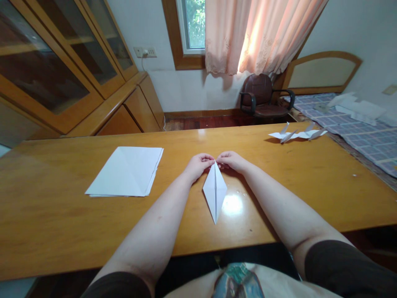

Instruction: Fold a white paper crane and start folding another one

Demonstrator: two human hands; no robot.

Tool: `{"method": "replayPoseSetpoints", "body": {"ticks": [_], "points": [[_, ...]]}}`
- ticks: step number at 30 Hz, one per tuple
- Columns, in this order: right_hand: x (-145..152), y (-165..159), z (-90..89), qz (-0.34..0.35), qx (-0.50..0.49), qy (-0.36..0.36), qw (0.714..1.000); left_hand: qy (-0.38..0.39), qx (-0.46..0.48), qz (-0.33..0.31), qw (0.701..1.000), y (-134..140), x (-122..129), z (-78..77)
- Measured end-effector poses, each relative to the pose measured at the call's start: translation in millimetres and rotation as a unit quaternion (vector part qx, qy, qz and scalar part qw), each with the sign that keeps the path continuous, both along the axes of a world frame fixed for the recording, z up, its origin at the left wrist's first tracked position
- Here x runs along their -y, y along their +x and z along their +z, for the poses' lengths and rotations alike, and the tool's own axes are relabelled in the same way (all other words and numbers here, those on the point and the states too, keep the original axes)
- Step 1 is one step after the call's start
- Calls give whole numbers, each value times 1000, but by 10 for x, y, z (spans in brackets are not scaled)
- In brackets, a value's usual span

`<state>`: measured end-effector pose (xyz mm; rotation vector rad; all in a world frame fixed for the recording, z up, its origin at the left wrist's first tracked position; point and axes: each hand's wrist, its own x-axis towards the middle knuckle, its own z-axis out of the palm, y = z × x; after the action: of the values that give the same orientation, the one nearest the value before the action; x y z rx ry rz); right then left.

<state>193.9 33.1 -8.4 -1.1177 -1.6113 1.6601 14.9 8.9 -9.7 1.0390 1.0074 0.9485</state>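
A white sheet of paper folded into a long diamond lies on the wooden table, one point toward me and one away, with a seam down its middle. At its far tip, my left hand pinches the paper from the left side. My right hand meets it there from the right, thumb and fingers closed on the same tip. The fingertips nearly touch each other, and the very end of the tip is partly covered by them.
A stack of white square paper lies on the left of the table. Several folded paper cranes stand in a row at the far right. Beyond are an office chair, a bed and a glass-door cabinet.
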Motion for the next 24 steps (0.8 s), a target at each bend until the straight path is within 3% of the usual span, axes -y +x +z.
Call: {"method": "replayPoseSetpoints", "body": {"ticks": [17,24], "points": [[27,-25,41,-33,-16,-2,999,26,-5,-9,1000,17,5,-21],[-6,-47,-59,-54,0,23,998,33,-24,-27,999,16,17,-17]]}}
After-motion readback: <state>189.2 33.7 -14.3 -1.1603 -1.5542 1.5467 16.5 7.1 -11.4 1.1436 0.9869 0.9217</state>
